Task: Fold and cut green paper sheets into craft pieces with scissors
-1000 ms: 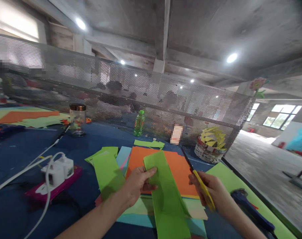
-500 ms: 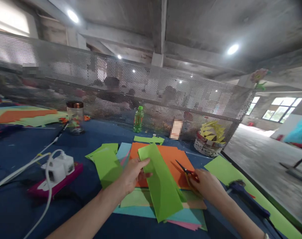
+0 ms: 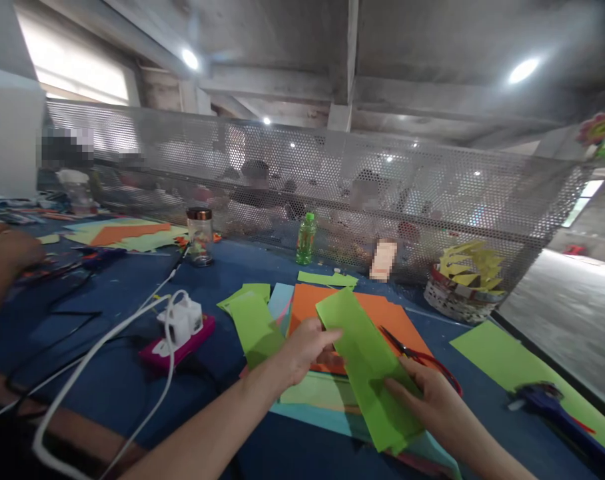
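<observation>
My left hand (image 3: 310, 350) pinches the upper left edge of a folded or layered green paper strip (image 3: 355, 347), thumb on top. My right hand (image 3: 430, 397) holds the strip's lower right side, its thumb lying across the paper. Red-handled scissors (image 3: 440, 365) lie on the orange paper (image 3: 382, 312) just beyond my right fingers, dark blades pointing up and left. Beneath the strip is a stack of coloured sheets, with light blue paper (image 3: 312, 413) showing at the bottom. More green paper pieces (image 3: 252, 327) lie left of the stack.
A pink power strip (image 3: 177, 347) with white plugs and cables sits left. A glass jar (image 3: 200, 237), green bottle (image 3: 306, 240) and basket of yellow paper (image 3: 462, 293) stand along the mesh screen (image 3: 322, 173). A blue glue gun (image 3: 552, 407) lies right. Another person's hand (image 3: 12, 250) is far left.
My right hand has let go of the scissors, which now lie on the orange paper, and has taken hold of the green strip. The view has turned left.
</observation>
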`<action>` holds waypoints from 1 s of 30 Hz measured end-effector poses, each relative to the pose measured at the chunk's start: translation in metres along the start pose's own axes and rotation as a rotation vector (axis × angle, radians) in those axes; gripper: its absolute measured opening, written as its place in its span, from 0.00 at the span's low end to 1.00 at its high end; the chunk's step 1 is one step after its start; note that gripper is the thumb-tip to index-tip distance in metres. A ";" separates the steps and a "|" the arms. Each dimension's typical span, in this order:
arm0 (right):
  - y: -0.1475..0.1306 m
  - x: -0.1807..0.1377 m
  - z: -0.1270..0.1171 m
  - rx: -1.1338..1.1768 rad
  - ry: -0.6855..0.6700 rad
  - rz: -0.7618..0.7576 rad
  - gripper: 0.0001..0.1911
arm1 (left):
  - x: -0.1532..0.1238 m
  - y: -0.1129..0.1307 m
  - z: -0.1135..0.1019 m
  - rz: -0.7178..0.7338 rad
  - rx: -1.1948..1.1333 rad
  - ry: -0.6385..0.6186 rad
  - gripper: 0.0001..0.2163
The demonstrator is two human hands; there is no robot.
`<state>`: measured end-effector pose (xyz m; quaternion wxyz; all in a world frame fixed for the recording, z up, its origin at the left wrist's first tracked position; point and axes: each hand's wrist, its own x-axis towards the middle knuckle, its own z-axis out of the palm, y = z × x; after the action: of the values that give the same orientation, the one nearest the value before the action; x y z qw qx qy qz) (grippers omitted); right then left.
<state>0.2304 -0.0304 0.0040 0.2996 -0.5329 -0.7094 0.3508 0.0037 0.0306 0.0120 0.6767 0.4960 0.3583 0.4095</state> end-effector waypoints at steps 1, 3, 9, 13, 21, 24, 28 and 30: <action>0.002 0.001 -0.001 0.022 0.021 0.017 0.17 | -0.003 0.003 -0.006 0.042 0.196 -0.048 0.15; 0.007 0.004 -0.006 0.142 0.064 0.065 0.18 | -0.011 0.010 -0.022 0.221 0.748 -0.017 0.25; 0.015 0.009 -0.017 0.408 0.095 0.179 0.24 | -0.053 0.019 -0.073 0.069 1.408 0.104 0.32; 0.013 0.008 -0.015 0.425 0.047 0.182 0.30 | -0.074 0.020 -0.086 -0.006 1.469 0.099 0.29; 0.011 0.006 -0.011 0.350 0.102 0.152 0.29 | -0.088 0.013 -0.078 0.026 1.508 0.022 0.30; 0.017 0.008 -0.010 0.383 0.081 0.134 0.29 | -0.086 0.006 -0.072 0.062 1.580 0.120 0.24; 0.022 0.010 -0.008 0.405 0.053 0.089 0.26 | -0.080 0.011 -0.071 0.081 1.569 0.239 0.17; 0.021 0.009 -0.008 0.405 0.041 0.079 0.25 | -0.079 0.020 -0.071 0.117 1.545 0.307 0.19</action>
<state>0.2461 -0.0163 -0.0080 0.4010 -0.4961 -0.5967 0.4869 -0.0955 -0.0106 0.0198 0.0609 0.7816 0.6039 0.1435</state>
